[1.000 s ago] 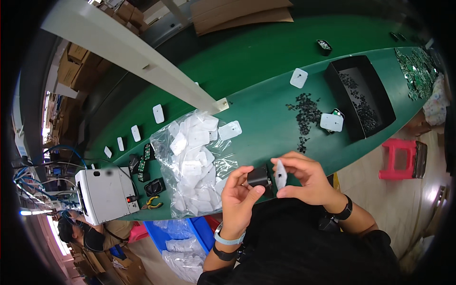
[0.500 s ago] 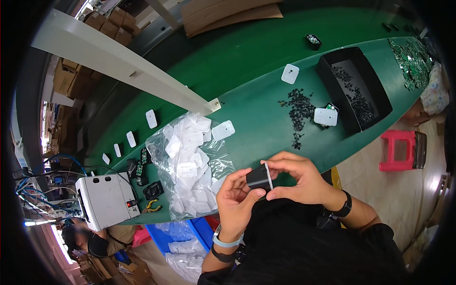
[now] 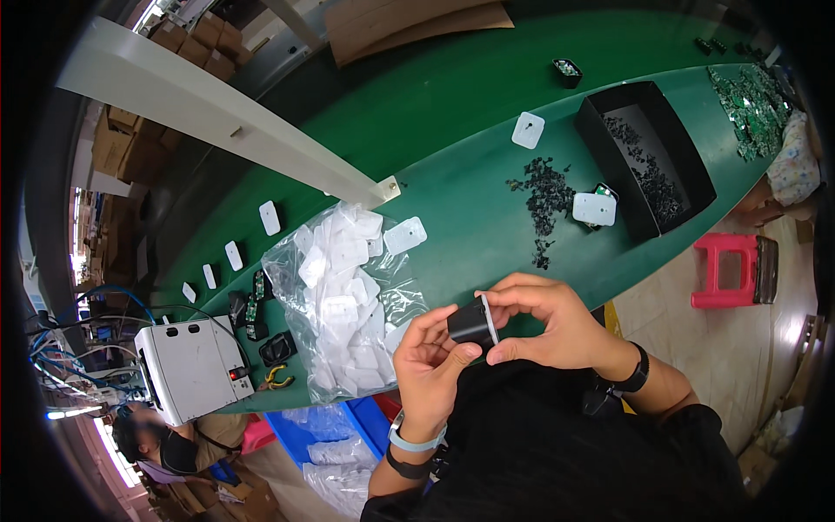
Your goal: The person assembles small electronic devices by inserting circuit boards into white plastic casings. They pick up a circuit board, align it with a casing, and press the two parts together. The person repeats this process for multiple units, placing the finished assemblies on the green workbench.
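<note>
Between my two hands is a small black casing (image 3: 470,324) with a white cover (image 3: 490,318) along its right side. My left hand (image 3: 431,361) wraps its fingers and thumb round the black body. From the other side, my right hand (image 3: 557,329) pinches the white cover's edge between thumb and fingers. To the left of my hands lies a clear plastic bag (image 3: 291,287) with many white covers (image 3: 339,309) in it. A loose white cover (image 3: 405,235) rests at the bag's upper right edge.
A black box (image 3: 648,161) holding small black parts stands at right, beside a heap of similar parts (image 3: 550,204). A white cover (image 3: 594,209) rests on a circuit board. Left are a white machine (image 3: 193,370), pliers (image 3: 277,378) and a slanting post (image 3: 235,113). Another person (image 3: 161,444) sits lower left.
Both hands keep the same grip on the casing and cover. The whole picture has shifted slightly to the left and up.
</note>
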The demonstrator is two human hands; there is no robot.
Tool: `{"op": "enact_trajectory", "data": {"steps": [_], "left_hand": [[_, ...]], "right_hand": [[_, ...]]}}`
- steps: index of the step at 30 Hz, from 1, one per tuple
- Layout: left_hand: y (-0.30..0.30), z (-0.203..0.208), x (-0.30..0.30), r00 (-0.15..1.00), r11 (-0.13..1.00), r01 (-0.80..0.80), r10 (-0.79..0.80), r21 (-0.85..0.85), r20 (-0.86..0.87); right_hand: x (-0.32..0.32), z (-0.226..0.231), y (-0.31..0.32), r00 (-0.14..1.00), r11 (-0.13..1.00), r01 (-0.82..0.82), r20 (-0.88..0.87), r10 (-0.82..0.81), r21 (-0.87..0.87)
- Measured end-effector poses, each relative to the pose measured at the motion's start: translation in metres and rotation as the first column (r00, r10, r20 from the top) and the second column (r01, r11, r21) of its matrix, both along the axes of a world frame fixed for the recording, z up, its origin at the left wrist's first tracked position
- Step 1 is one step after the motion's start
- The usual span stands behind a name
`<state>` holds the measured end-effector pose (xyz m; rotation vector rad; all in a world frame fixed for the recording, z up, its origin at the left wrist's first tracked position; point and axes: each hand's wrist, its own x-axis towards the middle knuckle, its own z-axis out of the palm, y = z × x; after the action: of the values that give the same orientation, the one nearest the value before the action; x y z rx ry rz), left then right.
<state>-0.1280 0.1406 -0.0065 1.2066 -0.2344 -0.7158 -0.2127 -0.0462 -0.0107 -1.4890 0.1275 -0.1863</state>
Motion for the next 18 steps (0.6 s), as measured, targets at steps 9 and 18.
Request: {"op": "enact_trajectory", "data": {"steps": [9, 18], "left_hand": [[-0.001, -0.002, 0.0, 0.997, 1.0, 0.009, -0.007, -0.021, 0.082], [0.002, -0.007, -0.005, 0.988, 1.0, 0.025, -0.023, -0.013, 0.153]], "right_hand": [[-0.002, 0.0, 0.0, 1.0, 1.0, 0.009, -0.018, -0.009, -0.004], [-0.004, 0.009, -0.003, 0.999, 0.99, 0.029, 0.036, -0.024, -0.135]]}}
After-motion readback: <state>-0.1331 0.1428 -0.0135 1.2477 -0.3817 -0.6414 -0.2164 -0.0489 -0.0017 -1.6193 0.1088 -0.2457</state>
